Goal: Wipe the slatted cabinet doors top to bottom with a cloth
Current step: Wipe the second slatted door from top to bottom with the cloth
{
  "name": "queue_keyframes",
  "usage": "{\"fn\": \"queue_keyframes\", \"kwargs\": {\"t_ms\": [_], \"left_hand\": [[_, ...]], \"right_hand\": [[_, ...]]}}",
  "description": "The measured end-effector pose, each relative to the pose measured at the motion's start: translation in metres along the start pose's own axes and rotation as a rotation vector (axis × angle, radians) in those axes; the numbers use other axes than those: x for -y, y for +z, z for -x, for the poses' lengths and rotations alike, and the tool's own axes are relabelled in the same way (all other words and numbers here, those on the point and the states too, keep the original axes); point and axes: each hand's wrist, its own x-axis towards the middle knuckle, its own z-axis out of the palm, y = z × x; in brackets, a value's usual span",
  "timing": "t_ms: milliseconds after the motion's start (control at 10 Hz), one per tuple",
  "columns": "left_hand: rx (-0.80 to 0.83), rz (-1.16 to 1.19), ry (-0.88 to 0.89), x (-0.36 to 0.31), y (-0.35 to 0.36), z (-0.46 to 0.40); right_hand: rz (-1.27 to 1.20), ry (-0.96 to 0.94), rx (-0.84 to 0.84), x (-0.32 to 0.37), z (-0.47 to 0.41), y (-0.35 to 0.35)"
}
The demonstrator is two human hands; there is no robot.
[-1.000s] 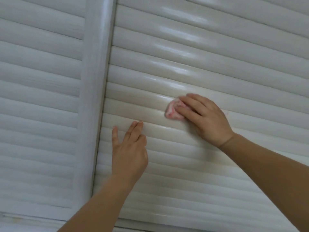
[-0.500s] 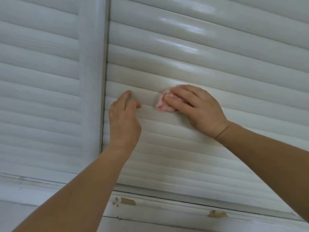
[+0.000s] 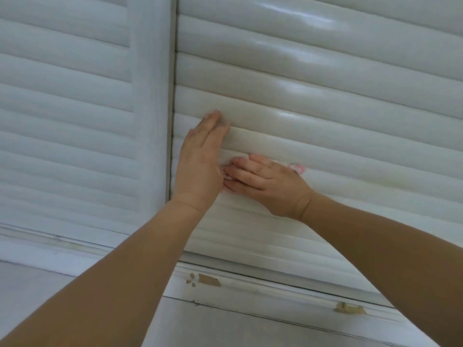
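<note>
The pink-and-white cloth (image 3: 297,169) lay almost hidden under the right hand (image 3: 269,182), pressed flat against a slat in the lower part of the right cabinet door (image 3: 325,101); only a corner of it peeked out past the knuckles, with a paler scrap near the fingertips. The right hand held it with fingers extended and close together, palm bearing on the slat, fingertips pointing toward the door's left edge. The left hand (image 3: 200,161) was open and flat on the same door, fingers together and reaching up over the slat above, its palm edge touching the right fingertips. It held nothing and looked to be steadying the door.

To do this stroke well, the cloth would best run the slat's full length, right up to the dark vertical gap (image 3: 172,121) beside the white centre stile (image 3: 150,108), then drop 1 slat and return. Pressure should follow the rounded face and dip into the groove between slats, where dust likely gathers. The left hand sat in the cloth's path and would need to shift clear. Several slats remained below, down to the bottom rail (image 3: 275,279), where chipped paint (image 3: 209,280) showed bare patches a cloth might snag on.

The left cabinet door (image 3: 62,108) was beyond the stile, untouched by either hand.
</note>
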Motion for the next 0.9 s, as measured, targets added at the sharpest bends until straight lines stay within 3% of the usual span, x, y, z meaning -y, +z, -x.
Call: {"fn": "queue_keyframes", "kwargs": {"t_ms": [100, 200, 300, 400, 600, 900], "left_hand": [[0.009, 0.021, 0.005, 0.012, 0.004, 0.011], [0.013, 0.099, -0.046, 0.017, 0.001, 0.021], [-0.059, 0.169, -0.189, 0.019, -0.006, 0.026], [-0.115, 0.225, -0.374, 0.02, -0.01, 0.027], [-0.109, 0.26, -0.361, 0.023, -0.009, 0.029], [-0.007, 0.235, -0.304, 0.033, -0.009, 0.047]], "right_hand": [[-0.184, -0.177, 0.039, 0.034, 0.018, 0.016], [-0.242, 0.01, 0.247, 0.057, 0.058, 0.02], [-0.309, 0.069, 0.369, 0.071, 0.071, 0.008], [-0.312, 0.17, 0.238, 0.059, 0.04, -0.002], [-0.112, 0.316, -0.228, -0.005, -0.068, -0.003], [-0.112, 0.064, -0.069, 0.059, -0.054, 0.043]]}}
